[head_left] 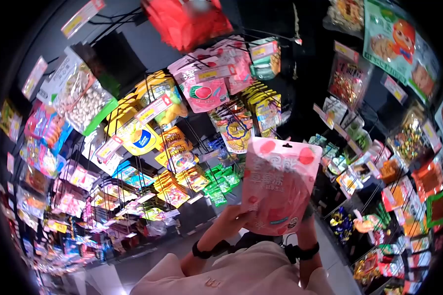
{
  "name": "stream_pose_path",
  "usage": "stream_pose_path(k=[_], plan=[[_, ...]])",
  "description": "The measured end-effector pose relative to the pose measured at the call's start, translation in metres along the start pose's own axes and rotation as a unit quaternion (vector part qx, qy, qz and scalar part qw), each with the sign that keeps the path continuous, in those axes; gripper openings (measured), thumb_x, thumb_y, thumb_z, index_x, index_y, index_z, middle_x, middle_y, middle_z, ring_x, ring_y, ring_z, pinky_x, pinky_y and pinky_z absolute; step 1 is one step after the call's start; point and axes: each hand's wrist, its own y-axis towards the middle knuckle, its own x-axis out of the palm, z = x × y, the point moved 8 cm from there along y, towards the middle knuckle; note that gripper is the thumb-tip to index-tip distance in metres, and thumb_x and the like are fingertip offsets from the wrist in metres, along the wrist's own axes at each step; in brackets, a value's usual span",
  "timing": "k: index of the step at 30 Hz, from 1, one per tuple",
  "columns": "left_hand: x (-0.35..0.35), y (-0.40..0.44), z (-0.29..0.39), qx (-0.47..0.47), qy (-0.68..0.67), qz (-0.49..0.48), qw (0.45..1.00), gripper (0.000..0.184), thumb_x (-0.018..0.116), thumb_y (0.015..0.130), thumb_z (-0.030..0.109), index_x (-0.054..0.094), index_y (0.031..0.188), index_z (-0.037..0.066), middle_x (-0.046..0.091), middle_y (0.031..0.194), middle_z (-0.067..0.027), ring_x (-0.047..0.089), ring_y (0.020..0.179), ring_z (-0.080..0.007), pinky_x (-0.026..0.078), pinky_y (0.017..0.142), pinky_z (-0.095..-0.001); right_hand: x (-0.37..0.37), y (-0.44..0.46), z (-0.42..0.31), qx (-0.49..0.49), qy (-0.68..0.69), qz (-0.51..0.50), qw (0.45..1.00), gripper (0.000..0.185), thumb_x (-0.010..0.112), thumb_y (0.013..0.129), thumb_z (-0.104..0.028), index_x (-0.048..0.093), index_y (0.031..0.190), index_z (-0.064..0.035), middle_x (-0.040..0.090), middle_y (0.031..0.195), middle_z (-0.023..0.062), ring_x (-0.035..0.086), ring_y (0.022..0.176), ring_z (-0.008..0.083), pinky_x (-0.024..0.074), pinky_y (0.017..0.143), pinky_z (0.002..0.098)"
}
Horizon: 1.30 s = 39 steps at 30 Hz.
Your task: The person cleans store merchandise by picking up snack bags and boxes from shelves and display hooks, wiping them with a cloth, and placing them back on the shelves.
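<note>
A pink snack bag with pale lettering, strawberry pictures and a hang hole at its top is held upright in front of my chest. My left hand grips its lower left edge, thumb on the front. At the lower right edge is my right hand, mostly hidden behind the bag and closed on it. Both wrists carry black bands. Behind the bag, several similar pink pouches with a watermelon picture hang on hooks.
Hooks of packaged sweets fill the left wall, among them yellow pouches, green packets and a bag of white nuts or sweets. A red bag hangs overhead. On the right is another rack with a green bag.
</note>
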Motion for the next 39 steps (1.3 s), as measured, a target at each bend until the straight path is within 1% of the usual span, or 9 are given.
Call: stream_pose_path(k=[8,15,18,20,23,26,35,37,39], plan=[[0.056,-0.015,-0.067,-0.211,-0.332,-0.12,0.912,0.036,0.058,0.097,0.009,0.052,0.131,0.004,0.059,0.125,-0.0053,0.059,0.109,-0.0158,0.051,0.09,-0.0324,0.045,-0.006,-0.065,-0.094,-0.151,-0.168,0.97,0.039,0.057,0.091,-0.016,0.053,0.127,-0.0009,0.057,0.124,0.0145,0.054,0.116,0.0266,0.0445,0.095,0.0372],[0.064,-0.029,-0.112,-0.306,-0.454,-0.114,0.829,0.037,0.053,0.099,0.011,0.048,0.136,0.007,0.054,0.132,-0.0035,0.055,0.118,-0.018,0.046,0.1,-0.0351,0.064,-0.017,-0.089,-0.134,-0.289,-0.298,0.9,0.042,0.058,0.09,-0.015,0.052,0.128,-0.0013,0.055,0.128,0.0135,0.052,0.12,0.0262,0.0429,0.098,0.0376],[0.041,-0.032,-0.107,-0.309,-0.378,-0.073,0.869,0.037,0.052,0.099,0.01,0.048,0.136,0.007,0.056,0.13,-0.0035,0.056,0.117,-0.0179,0.047,0.098,-0.0354,0.06,-0.012,-0.09,-0.119,-0.32,-0.291,0.893,0.043,0.059,0.089,-0.014,0.051,0.129,-0.0014,0.054,0.13,0.013,0.051,0.121,0.0261,0.0421,0.099,0.0377],[0.015,-0.022,-0.122,-0.195,-0.278,-0.042,0.94,0.037,0.052,0.099,0.01,0.048,0.135,0.007,0.057,0.127,-0.0034,0.057,0.115,-0.0179,0.048,0.096,-0.0351,0.044,-0.01,-0.072,-0.062,-0.301,-0.244,0.919,0.043,0.059,0.088,-0.014,0.051,0.129,-0.0015,0.054,0.132,0.0127,0.051,0.122,0.0259,0.0416,0.1,0.0378],[-0.017,-0.014,-0.112,-0.197,-0.454,0.057,0.867,0.035,0.052,0.099,0.012,0.049,0.133,0.006,0.06,0.119,-0.0031,0.06,0.107,-0.0182,0.051,0.09,-0.0327,0.003,-0.018,0.0,0.079,-0.213,-0.114,0.967,0.04,0.062,0.086,-0.009,0.053,0.124,-0.0028,0.055,0.126,0.0113,0.052,0.118,0.0271,0.0424,0.097,0.0375],[-0.059,0.011,-0.073,-0.019,-0.276,0.261,0.925,0.024,0.055,0.096,0.004,0.059,0.12,0.001,0.065,0.11,-0.0024,0.062,0.098,-0.0115,0.05,0.083,-0.0273,0.031,0.01,-0.018,-0.054,-0.229,-0.065,0.97,0.035,0.059,0.084,-0.006,0.055,0.118,-0.0021,0.057,0.12,0.0145,0.053,0.11,0.0304,0.0425,0.094,0.0398],[-0.079,0.123,-0.023,0.059,-0.15,0.346,0.924,0.014,0.058,0.096,0.012,0.062,0.103,0.0,0.059,0.069,0.0024,0.05,0.06,-0.0041,0.037,0.048,-0.0242,0.118,0.077,0.012,-0.214,-0.419,-0.058,0.881,0.04,0.061,0.084,-0.008,0.054,0.122,-0.0006,0.058,0.119,0.0188,0.053,0.109,0.0392,0.04,0.097,0.0459],[-0.088,0.157,-0.016,0.031,-0.018,0.32,0.947,0.018,0.058,0.093,0.011,0.063,0.101,-0.004,0.067,0.079,-0.0223,0.068,0.076,-0.0359,0.049,0.065,-0.0369,0.108,0.091,0.033,-0.141,-0.315,-0.09,0.934,0.04,0.061,0.085,-0.008,0.052,0.124,-0.0001,0.056,0.12,0.0196,0.052,0.111,0.0398,0.0395,0.098,0.0462],[-0.101,0.191,-0.018,0.007,-0.039,0.342,0.939,0.02,0.058,0.093,0.013,0.063,0.102,-0.004,0.065,0.076,-0.0257,0.064,0.081,-0.0445,0.049,0.064,-0.0391,0.089,0.117,0.045,-0.054,-0.209,-0.109,0.97,0.041,0.06,0.086,-0.008,0.051,0.125,0.0003,0.055,0.122,0.0204,0.051,0.113,0.0404,0.039,0.099,0.0464]])
